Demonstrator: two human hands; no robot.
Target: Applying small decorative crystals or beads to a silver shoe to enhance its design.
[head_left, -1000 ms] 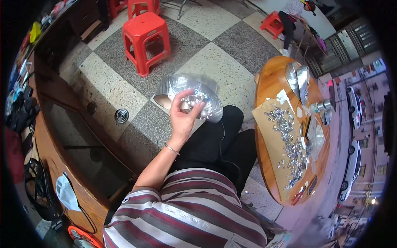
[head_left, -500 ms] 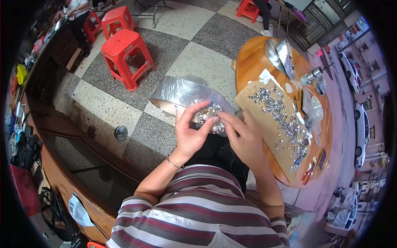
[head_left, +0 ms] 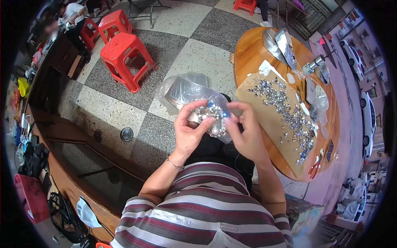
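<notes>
A silver shoe-shaped piece (head_left: 188,91), its lower end crusted with rhinestones and pearl-like beads (head_left: 215,120), sits above my lap with clear plastic film around its upper part. My left hand (head_left: 188,134) grips the jewelled end between thumb and forefinger. At the right edge of the stones is my right hand (head_left: 248,134), forefinger and thumb apart and their tips smeared by motion. I see nothing plainly held there. Some blue shows among the stones between the hands.
To my right, a wooden table (head_left: 248,53) bears brown paper (head_left: 269,120) strewn with loose rhinestones (head_left: 285,107), two silver shoe-shaped pieces (head_left: 281,47) and red-handled pliers (head_left: 316,165). Red stools (head_left: 126,56) stand ahead left. A wooden counter (head_left: 66,173) curves along my left.
My right hand has drawn back slightly to the right, its finger and thumb spreading from the stones. My left hand keeps its grip, and the jewelled end has tilted a little.
</notes>
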